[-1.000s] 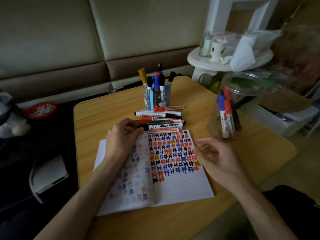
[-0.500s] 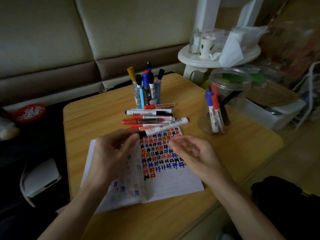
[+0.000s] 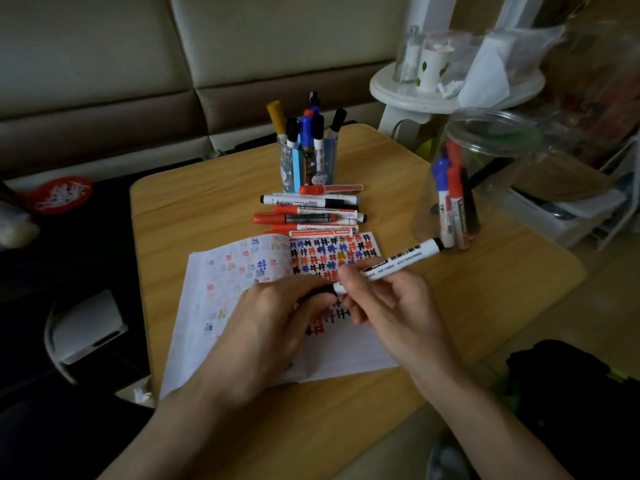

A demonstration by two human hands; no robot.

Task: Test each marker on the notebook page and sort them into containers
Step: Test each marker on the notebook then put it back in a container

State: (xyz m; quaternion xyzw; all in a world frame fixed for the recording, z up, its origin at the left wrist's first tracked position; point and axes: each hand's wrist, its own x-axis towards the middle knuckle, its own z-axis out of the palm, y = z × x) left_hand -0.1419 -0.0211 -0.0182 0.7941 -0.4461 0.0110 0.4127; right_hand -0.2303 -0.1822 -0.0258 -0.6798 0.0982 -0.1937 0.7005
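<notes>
While left hand (image 3: 277, 318) pinches its black cap (image 3: 320, 292), right hand (image 3: 391, 308) grips the white marker (image 3: 403, 260)

One wide-angle view, worn on the person's head, faces forward and down, close over the wooden surface (image 3: 207, 209). The notebook (image 3: 221, 282) lies mid-frame just below the lens. The sofa back (image 3: 104, 64) and a white side stand (image 3: 398, 88) fill the far upper edge.

Dim light. Before me: light wooden table (image 3: 194, 216). Behind it, beige-and-brown sofa back (image 3: 104, 81). Far right, white round side table (image 3: 389, 90).
</notes>
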